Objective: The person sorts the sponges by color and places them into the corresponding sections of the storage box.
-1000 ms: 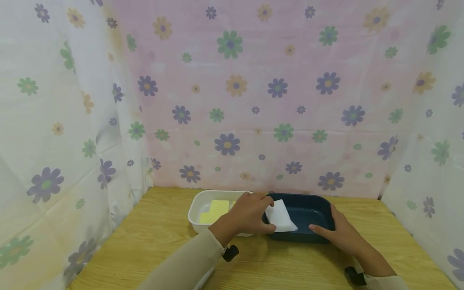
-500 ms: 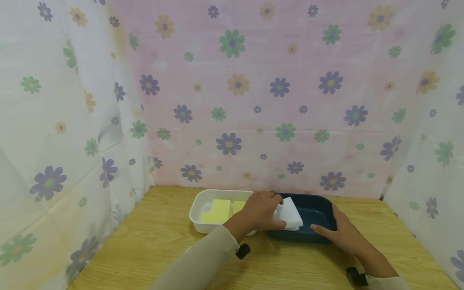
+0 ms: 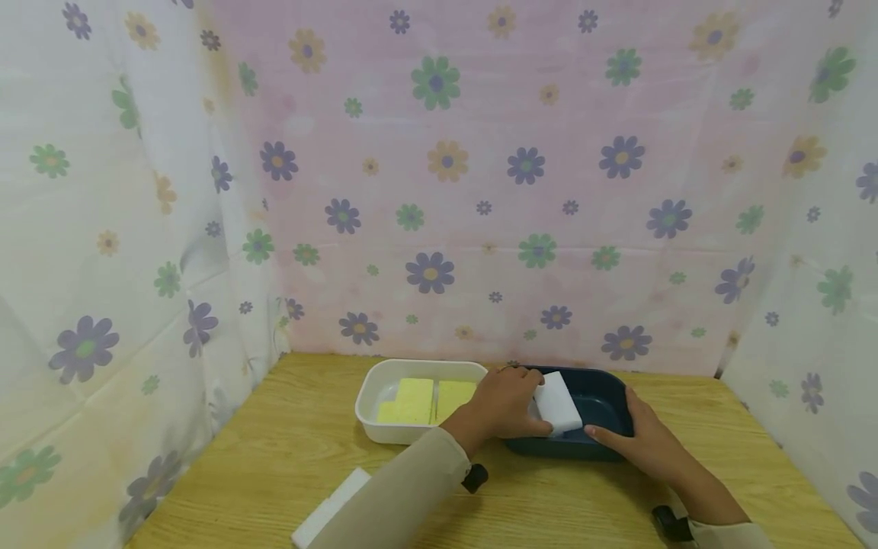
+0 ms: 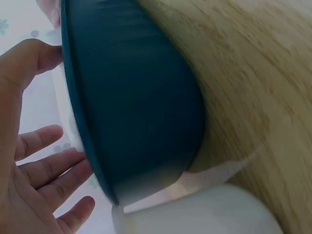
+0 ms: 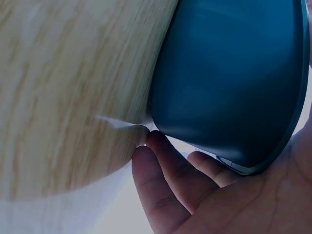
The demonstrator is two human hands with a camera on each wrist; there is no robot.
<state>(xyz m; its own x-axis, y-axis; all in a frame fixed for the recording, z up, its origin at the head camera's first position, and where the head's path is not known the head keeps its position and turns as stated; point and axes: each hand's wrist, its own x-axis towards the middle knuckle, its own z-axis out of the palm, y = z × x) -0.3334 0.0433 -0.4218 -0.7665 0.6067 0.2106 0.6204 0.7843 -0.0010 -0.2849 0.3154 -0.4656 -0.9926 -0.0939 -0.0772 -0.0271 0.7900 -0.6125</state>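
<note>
My left hand (image 3: 504, 404) holds a white sponge-like block (image 3: 559, 402) over the left part of a dark blue rectangular tub (image 3: 604, 415). Its thumb lies on the near side of the block and its fingers on the far side, and the palm hides the block's left end. In the left wrist view the thumb touches the tub's rim, with a white edge of the block behind it. My right hand (image 3: 648, 442) grips the tub's right end, thumb over the near rim and fingers outside the wall. The right wrist view shows the fingertips against the tub's outer end.
Left of the tub stands a white tub (image 3: 373, 427) with several yellow sponge blocks (image 3: 414, 400) in it. Another white block (image 3: 332, 509) lies on the wooden table (image 3: 226, 476) near the front, partly behind the left sleeve. Flowered curtains (image 3: 466, 229) enclose the table's back and sides.
My left hand has moved right with the white block, farther into the dark blue tub. The white block at the front has come into fuller view from behind the sleeve. The right hand stays put.
</note>
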